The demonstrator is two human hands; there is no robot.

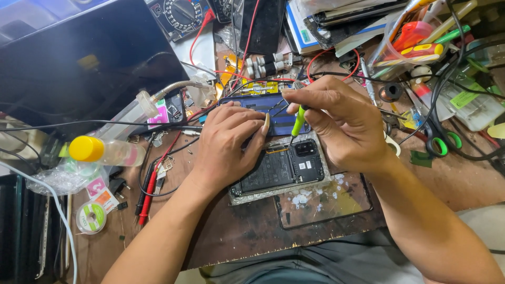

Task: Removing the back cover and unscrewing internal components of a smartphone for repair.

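Bare wood (221,231) is lying open nearest the person; probes (150,186) and a yellow-capped bottle (105,151) are crowding the left side, scissors (439,142) and tangled cables (452,79) are blocking the right, a multimeter (179,16) is hemming the back

Head camera looks steeply down, close over the workbench (236,236) (single view).

Two hands, left (227,138) and right (336,123), one green-handled screwdriver (298,121), one opened phone (279,167), one blue back cover (263,108), one yellow-capped bottle (105,151), one multimeter (179,16), one solder reel (91,216), one green-handled scissors (439,143).
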